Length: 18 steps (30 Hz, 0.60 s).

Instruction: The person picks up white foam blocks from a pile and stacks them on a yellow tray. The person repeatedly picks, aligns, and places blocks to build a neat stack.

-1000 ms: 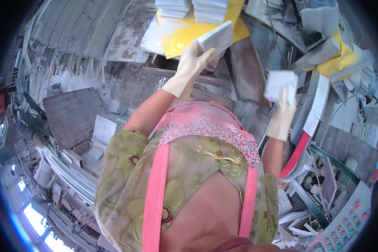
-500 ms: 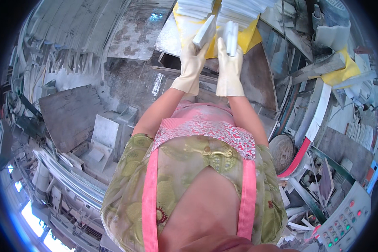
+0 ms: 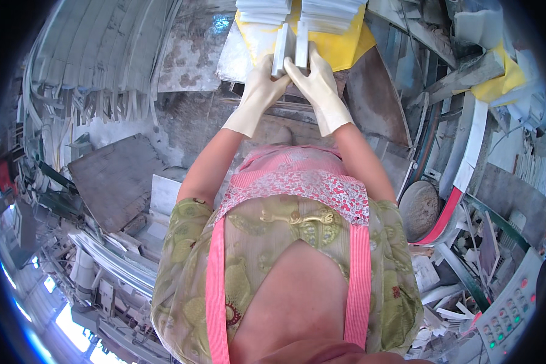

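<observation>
Both of my hands wear cream rubber gloves and reach away from me, close together. My left hand (image 3: 262, 88) is closed on a few thin white slabs (image 3: 280, 51) held on edge. Beside it, my right hand (image 3: 317, 85) grips more white slabs (image 3: 302, 43), also on edge. A narrow gap parts the two bundles at the top, and the right thumb comes close to the left bundle. Just beyond are two piles of similar white slabs, a left pile (image 3: 262, 12) and a right pile (image 3: 330, 15), lying on a yellow sheet (image 3: 346, 51).
Grey strips (image 3: 97, 48) hang or lie at the far left. A brown board (image 3: 118, 176) leans below them. On the right are a round grey pan (image 3: 420, 209), a red and white curved edge (image 3: 446, 215) and a button panel (image 3: 509, 315). Scrap pieces (image 3: 461, 303) lie near the panel.
My hands have come together and shifted slightly left. The slabs in them, angled apart before, now stand nearly parallel. The view has shifted a little.
</observation>
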Each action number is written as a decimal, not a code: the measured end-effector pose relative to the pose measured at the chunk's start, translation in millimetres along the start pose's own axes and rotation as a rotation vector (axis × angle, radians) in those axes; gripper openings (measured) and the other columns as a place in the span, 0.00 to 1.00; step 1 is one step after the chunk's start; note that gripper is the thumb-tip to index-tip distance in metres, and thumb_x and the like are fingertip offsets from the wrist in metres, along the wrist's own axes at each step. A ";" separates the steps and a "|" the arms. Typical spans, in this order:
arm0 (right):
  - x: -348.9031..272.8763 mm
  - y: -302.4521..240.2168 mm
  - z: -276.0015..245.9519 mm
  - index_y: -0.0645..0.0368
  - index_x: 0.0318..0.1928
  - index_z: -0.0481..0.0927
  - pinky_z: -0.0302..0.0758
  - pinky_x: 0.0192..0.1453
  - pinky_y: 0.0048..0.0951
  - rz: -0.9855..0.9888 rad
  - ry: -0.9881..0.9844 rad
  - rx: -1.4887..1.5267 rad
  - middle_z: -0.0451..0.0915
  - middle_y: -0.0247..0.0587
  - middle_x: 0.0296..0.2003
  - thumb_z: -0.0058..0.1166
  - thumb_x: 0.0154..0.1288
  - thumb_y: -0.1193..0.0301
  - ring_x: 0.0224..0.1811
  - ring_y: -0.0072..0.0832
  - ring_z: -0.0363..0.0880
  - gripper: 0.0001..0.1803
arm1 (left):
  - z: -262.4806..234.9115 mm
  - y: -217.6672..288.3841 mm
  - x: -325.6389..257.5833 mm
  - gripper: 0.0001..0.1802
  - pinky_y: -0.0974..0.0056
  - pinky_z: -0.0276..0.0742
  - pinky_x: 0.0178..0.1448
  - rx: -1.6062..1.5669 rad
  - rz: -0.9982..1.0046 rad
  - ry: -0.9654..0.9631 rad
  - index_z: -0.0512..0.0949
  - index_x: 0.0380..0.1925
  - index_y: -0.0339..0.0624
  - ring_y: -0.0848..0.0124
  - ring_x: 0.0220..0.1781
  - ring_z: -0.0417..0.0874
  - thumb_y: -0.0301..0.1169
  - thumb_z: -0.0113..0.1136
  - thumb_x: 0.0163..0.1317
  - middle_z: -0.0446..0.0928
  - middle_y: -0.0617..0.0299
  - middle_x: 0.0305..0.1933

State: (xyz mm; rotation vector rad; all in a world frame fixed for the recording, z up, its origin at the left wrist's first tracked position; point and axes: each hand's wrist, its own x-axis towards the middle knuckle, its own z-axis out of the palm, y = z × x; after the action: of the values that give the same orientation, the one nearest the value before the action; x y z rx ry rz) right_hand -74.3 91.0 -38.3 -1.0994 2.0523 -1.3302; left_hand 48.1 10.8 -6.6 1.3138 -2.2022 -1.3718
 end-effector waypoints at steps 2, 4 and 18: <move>-1.3 7.8 -3.1 0.69 0.70 0.66 0.80 0.56 0.46 -0.128 -0.010 -0.015 0.84 0.66 0.45 0.63 0.62 0.47 0.50 0.58 0.84 0.46 | -2.6 -0.9 1.6 0.33 0.60 0.83 0.49 0.090 0.028 -0.016 0.75 0.61 0.35 0.61 0.45 0.89 0.39 0.71 0.59 0.87 0.46 0.43; -1.0 18.0 -7.7 0.74 0.72 0.63 0.77 0.62 0.43 -0.122 -0.076 -0.027 0.81 0.68 0.54 0.64 0.63 0.47 0.59 0.52 0.82 0.50 | -3.8 -1.6 3.3 0.33 0.60 0.83 0.50 0.084 -0.020 -0.027 0.75 0.60 0.32 0.63 0.45 0.89 0.40 0.72 0.58 0.86 0.45 0.43; 66.3 24.2 -15.3 0.51 0.64 0.77 0.73 0.66 0.35 -0.169 -0.215 0.188 0.80 0.49 0.57 0.56 0.72 0.49 0.62 0.46 0.77 0.28 | 13.3 -14.4 -3.6 0.32 0.58 0.83 0.47 -0.191 0.037 0.114 0.75 0.58 0.32 0.59 0.40 0.89 0.39 0.73 0.58 0.87 0.46 0.39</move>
State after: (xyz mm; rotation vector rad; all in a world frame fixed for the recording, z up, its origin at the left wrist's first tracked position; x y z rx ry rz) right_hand -132.7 50.4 -50.5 -1.2912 1.6758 -1.3858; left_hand 50.4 19.4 -24.4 1.2449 -1.9577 -1.4168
